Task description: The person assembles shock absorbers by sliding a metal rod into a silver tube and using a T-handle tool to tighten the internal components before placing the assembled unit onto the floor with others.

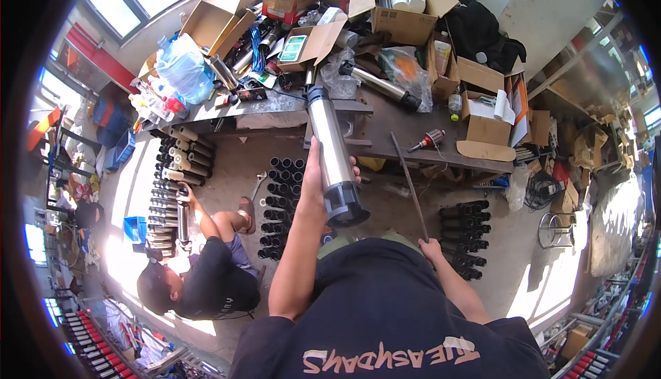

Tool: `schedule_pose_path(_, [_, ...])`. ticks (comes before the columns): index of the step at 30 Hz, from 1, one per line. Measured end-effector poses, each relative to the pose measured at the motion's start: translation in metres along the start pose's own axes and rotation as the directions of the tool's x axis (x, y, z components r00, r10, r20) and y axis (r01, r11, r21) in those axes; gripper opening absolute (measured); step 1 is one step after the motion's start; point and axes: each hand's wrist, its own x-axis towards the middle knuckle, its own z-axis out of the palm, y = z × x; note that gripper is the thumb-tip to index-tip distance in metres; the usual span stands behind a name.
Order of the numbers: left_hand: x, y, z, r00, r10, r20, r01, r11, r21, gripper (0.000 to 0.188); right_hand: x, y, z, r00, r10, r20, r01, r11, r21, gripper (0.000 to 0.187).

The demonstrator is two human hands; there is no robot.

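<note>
A shiny steel cylinder (332,146) with black end pieces, much like a pump body, is gripped by my left hand (312,183). The hand wraps round its lower half, with fingertips showing on the right side. The cylinder stands tilted, its slotted black end nearest me and its far end at the edge of the workbench (382,130). My right hand (431,249) is closed round the near end of a long thin metal rod (409,187). The rod slants up and left, its far tip overlapping the bench front in view.
Open cardboard boxes (406,24), plastic bags and another steel cylinder (382,86) crowd the bench. Rows of black tubes (282,200) stand on the floor, with more black tubes (465,234) at right. At left, a seated person (213,279) handles a similar cylinder (182,220).
</note>
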Motion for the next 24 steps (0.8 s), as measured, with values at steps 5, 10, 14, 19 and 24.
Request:
schedule_pose_path(5, [-0.002, -0.007, 0.004, 0.981, 0.043, 0.188, 0.003, 0.972, -0.236, 0.064, -0.002, 0.0, 0.009, 1.0, 0.005, 0.004, -0.005, 1.0, 0.025, 0.04])
schedule_pose_path(10, [0.0, -0.012, 0.009, 0.94, 0.061, 0.337, 0.077, 0.921, -0.381, 0.069, 0.002, 0.005, 0.015, 1.0, 0.008, 0.021, -0.009, 0.998, 0.07, 0.044])
schedule_pose_path(14, [0.0, -0.013, 0.019, 0.935, 0.068, 0.348, 0.091, 0.902, -0.422, 0.071, 0.008, 0.01, 0.022, 0.999, -0.033, -0.017, 0.033, 0.999, 0.038, 0.047])
schedule_pose_path(19, [0.0, -0.002, 0.022, 0.975, 0.026, 0.22, 0.022, 0.977, -0.211, 0.069, 0.001, 0.0, 0.02, 1.0, -0.008, 0.014, 0.008, 0.998, 0.055, 0.048])
schedule_pose_path(24, [-0.007, 0.003, 0.032, 0.99, 0.018, 0.138, -0.016, 1.0, -0.012, 0.069, 0.012, -0.012, 0.023, 0.997, -0.076, -0.029, 0.078, 0.993, 0.092, 0.043])
